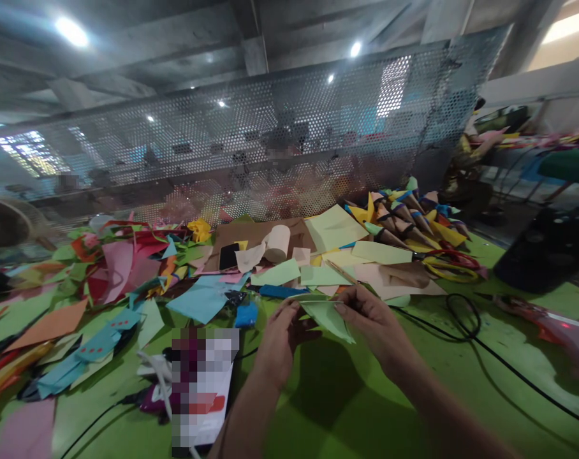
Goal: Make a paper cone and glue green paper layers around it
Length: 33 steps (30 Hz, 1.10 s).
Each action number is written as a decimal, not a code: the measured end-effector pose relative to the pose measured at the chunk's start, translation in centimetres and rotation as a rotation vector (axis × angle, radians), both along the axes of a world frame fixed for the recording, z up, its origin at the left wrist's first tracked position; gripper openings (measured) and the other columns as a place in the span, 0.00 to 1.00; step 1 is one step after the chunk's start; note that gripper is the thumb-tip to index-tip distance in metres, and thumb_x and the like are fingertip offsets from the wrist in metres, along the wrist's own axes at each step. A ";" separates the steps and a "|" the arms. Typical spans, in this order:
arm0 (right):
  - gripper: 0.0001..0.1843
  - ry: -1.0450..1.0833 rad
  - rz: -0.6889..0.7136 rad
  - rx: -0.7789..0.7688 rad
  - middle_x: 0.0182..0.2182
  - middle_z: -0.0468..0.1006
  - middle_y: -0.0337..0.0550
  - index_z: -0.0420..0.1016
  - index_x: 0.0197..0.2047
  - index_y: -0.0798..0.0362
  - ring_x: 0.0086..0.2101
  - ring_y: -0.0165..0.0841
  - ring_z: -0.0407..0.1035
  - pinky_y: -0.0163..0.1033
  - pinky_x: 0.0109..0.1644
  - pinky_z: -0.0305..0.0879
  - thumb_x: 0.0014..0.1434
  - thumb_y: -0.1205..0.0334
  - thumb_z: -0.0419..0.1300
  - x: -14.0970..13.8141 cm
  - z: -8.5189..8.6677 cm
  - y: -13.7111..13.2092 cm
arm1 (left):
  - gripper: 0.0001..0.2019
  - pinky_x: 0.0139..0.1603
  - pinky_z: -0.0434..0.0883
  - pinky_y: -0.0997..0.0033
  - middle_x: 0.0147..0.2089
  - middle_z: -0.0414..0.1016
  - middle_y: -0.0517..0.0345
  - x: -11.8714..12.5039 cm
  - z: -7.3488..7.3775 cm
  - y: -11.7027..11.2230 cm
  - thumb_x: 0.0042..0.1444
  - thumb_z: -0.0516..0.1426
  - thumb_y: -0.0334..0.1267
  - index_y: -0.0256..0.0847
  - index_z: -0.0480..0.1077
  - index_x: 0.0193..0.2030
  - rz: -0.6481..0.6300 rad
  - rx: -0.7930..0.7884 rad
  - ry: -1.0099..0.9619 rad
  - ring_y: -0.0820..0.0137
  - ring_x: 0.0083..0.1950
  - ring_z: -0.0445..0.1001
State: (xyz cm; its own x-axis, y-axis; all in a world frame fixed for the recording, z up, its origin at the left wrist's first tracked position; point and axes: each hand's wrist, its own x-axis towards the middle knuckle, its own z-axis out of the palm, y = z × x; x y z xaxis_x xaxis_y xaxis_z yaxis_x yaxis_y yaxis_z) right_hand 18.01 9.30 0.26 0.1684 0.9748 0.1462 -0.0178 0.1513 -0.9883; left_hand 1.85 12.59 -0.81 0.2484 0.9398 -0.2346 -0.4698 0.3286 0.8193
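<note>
Pale green paper (328, 319) up over green table (337, 401) — left hand (280, 341) grasping its left end, right hand (370, 320) pinching right edge. Open room beneath both; blue strip (280, 292) just beyond — coloured scraps (201, 301) crowding left, black cable (502, 356) looping right.

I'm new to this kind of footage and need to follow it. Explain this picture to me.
There is no machine here: these are a person's bare hands. The single picture comes from a camera worn on the head, looking forward and down.

The left hand and right hand share a grip on a piece of green paper, above a green table.

On the table, coloured sheets are heaped at the left. Near the middle stands a white roll, and pointed paper cones are piled farther right. A black cable runs along the right side. Behind it all rises a perforated screen.
</note>
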 end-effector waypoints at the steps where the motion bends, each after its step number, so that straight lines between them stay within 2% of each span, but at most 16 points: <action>1: 0.12 0.003 -0.010 0.001 0.25 0.68 0.36 0.69 0.31 0.51 0.26 0.31 0.61 0.34 0.29 0.58 0.54 0.52 0.63 0.0 -0.1 0.1 | 0.17 0.34 0.74 0.66 0.35 0.80 0.56 0.0 0.0 0.0 0.45 0.67 0.44 0.39 0.73 0.39 0.024 -0.014 0.010 0.67 0.31 0.77; 4: 0.11 -0.020 -0.055 0.022 0.26 0.69 0.37 0.69 0.30 0.51 0.28 0.31 0.62 0.35 0.30 0.59 0.54 0.54 0.63 -0.2 -0.4 0.2 | 0.17 0.34 0.74 0.66 0.35 0.79 0.55 0.1 -0.1 0.0 0.44 0.68 0.43 0.38 0.74 0.39 0.045 -0.028 0.052 0.67 0.31 0.77; 8: 0.10 -0.069 -0.105 0.039 0.26 0.69 0.38 0.69 0.29 0.51 0.28 0.32 0.62 0.36 0.31 0.59 0.54 0.55 0.62 -0.4 -0.3 0.1 | 0.15 0.36 0.73 0.67 0.36 0.79 0.51 0.1 0.0 -0.1 0.49 0.66 0.44 0.36 0.75 0.39 0.002 0.059 0.148 0.66 0.34 0.78; 14: 0.10 -0.083 -0.135 0.041 0.25 0.68 0.37 0.69 0.29 0.51 0.27 0.32 0.61 0.36 0.30 0.59 0.54 0.54 0.62 -0.5 -0.1 0.0 | 0.14 0.35 0.73 0.68 0.33 0.78 0.56 0.3 0.6 -0.4 0.47 0.66 0.45 0.39 0.75 0.36 -0.005 0.146 0.227 0.68 0.32 0.76; 19: 0.10 -0.080 -0.129 0.036 0.25 0.66 0.36 0.68 0.28 0.50 0.27 0.32 0.60 0.36 0.30 0.58 0.55 0.54 0.61 -0.5 -0.2 0.0 | 0.10 0.35 0.73 0.69 0.33 0.76 0.58 0.3 0.7 -0.4 0.50 0.63 0.42 0.40 0.74 0.37 -0.014 0.193 0.268 0.68 0.33 0.75; 27: 0.10 -0.092 -0.134 0.046 0.26 0.67 0.37 0.68 0.30 0.51 0.29 0.32 0.60 0.37 0.32 0.57 0.56 0.54 0.61 -0.5 -0.6 0.0 | 0.08 0.35 0.73 0.70 0.34 0.75 0.57 0.3 0.7 -0.5 0.53 0.61 0.41 0.41 0.73 0.37 -0.040 0.208 0.265 0.68 0.35 0.75; 33: 0.11 -0.069 -0.160 0.056 0.24 0.65 0.35 0.67 0.28 0.51 0.26 0.31 0.58 0.36 0.29 0.54 0.55 0.54 0.62 -0.6 -0.4 -0.1 | 0.07 0.37 0.74 0.68 0.35 0.76 0.57 0.2 0.4 -0.4 0.54 0.60 0.40 0.43 0.73 0.39 -0.067 0.216 0.247 0.67 0.36 0.75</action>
